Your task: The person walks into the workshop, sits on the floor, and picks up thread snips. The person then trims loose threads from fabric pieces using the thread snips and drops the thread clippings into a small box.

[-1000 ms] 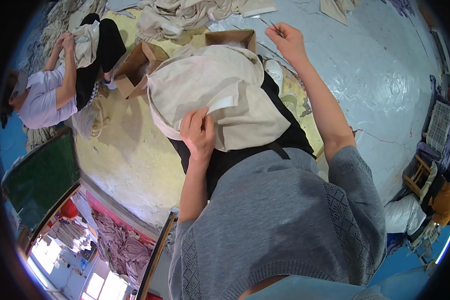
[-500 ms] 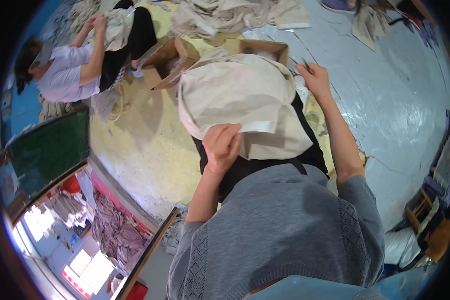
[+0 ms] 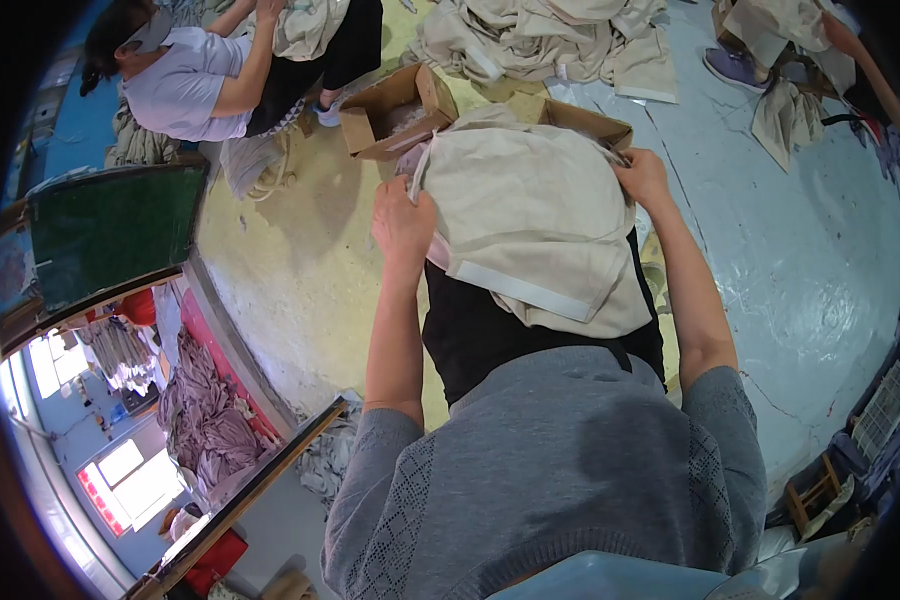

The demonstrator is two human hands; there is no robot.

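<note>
A beige cloth piece (image 3: 530, 200) lies spread over my lap, with a white strip (image 3: 523, 290) along its near edge. My left hand (image 3: 402, 222) is closed on the cloth's left edge, pinching a narrow folded border. At the opposite edge, my right hand (image 3: 644, 180) is closed with its fingertips right at the cloth's border. A small dark tool shows at those fingertips, mostly hidden by the fingers.
Two cardboard boxes (image 3: 378, 112) (image 3: 592, 126) stand beyond my lap. Behind them lies a heap of beige cloth (image 3: 540, 45). A seated person (image 3: 185, 85) handles cloth at upper left. Near my left side is a green board (image 3: 115, 228).
My left hand has gone from the white strip to the cloth's left edge. My right hand has come in to the right edge. The cloth now lies flatter, its strip facing me.
</note>
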